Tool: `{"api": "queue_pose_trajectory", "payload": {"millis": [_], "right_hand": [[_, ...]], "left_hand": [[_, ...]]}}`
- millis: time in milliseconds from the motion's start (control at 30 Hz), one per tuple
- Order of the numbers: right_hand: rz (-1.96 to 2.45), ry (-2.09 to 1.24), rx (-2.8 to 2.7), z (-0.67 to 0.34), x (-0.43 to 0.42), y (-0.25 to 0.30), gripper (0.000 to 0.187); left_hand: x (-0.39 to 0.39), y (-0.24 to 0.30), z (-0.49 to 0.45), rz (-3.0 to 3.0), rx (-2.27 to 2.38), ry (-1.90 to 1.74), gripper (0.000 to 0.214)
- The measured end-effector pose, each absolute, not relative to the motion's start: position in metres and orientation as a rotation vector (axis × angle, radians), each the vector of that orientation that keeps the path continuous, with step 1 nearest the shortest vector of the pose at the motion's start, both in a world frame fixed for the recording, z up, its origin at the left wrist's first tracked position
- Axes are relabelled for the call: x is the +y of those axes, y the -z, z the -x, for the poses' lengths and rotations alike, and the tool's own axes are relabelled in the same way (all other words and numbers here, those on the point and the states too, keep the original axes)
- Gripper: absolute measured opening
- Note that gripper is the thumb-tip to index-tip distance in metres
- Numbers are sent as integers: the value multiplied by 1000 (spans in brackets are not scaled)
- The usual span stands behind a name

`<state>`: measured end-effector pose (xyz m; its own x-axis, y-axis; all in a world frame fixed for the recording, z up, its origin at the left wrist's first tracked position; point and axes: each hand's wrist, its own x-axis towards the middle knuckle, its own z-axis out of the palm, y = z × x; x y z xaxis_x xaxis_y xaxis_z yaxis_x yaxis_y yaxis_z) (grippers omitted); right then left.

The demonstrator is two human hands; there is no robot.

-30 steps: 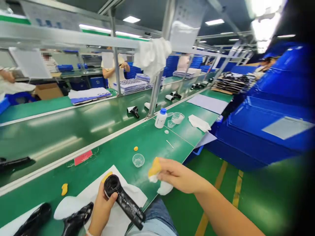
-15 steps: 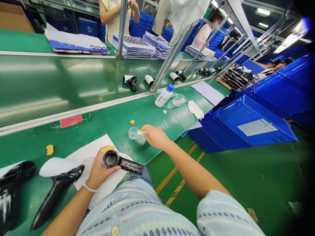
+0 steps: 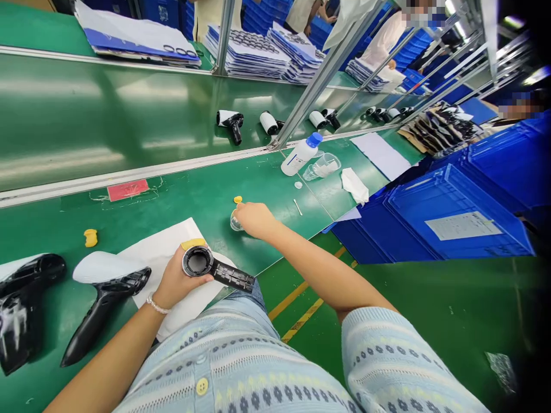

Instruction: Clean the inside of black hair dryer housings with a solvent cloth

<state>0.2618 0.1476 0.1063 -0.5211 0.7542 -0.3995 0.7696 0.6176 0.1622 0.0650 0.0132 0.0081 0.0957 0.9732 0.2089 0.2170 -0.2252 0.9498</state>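
My left hand (image 3: 177, 281) is wrapped round a black hair dryer housing (image 3: 232, 276), its round open end facing up and its handle pointing right. Yellow finger covers show on both hands. Over a small clear cup (image 3: 235, 223) on the bench, my right hand (image 3: 258, 221) has its fingers pinched together at the rim. They hide the small white wipe seen in them a moment earlier. Just behind the cup lies a loose yellow finger cover (image 3: 237, 199). White paper (image 3: 189, 229) lies under my left hand, beside a black and white hair dryer (image 3: 105, 287).
A white bottle with a blue cap (image 3: 301, 155), clear cups (image 3: 325, 165), a white cloth (image 3: 355, 184) and a cotton swab (image 3: 297, 207) lie to the right. Blue crates (image 3: 430, 218) stand beyond the bench edge. A metal post (image 3: 318, 86) rises behind. People work across the line.
My right hand has moved left and down onto the cup, and the white wipe has gone out of sight. My left hand keeps hold of the housing. The view has shifted slightly.
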Motion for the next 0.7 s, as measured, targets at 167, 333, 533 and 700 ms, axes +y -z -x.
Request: {"api": "queue_pose_trajectory", "payload": {"millis": [167,333,533,700], "right_hand": [[-1377,169,2677,-265,109,-127,22],[-1164,829,3247,-252,63,-115,17],[-1234,805,3285,-231,52,-103,19],[-1224,685,3303,-229,53,-103,18]], "left_hand": [[12,-8,-66,-1589,1243,-1178,70],[12,-11,-69,-1629,1265,-1171,74],[12,-17,-71,-1662,1316,-1143,62],[14,-24,-73,-1714,1323,-1154,54]]}}
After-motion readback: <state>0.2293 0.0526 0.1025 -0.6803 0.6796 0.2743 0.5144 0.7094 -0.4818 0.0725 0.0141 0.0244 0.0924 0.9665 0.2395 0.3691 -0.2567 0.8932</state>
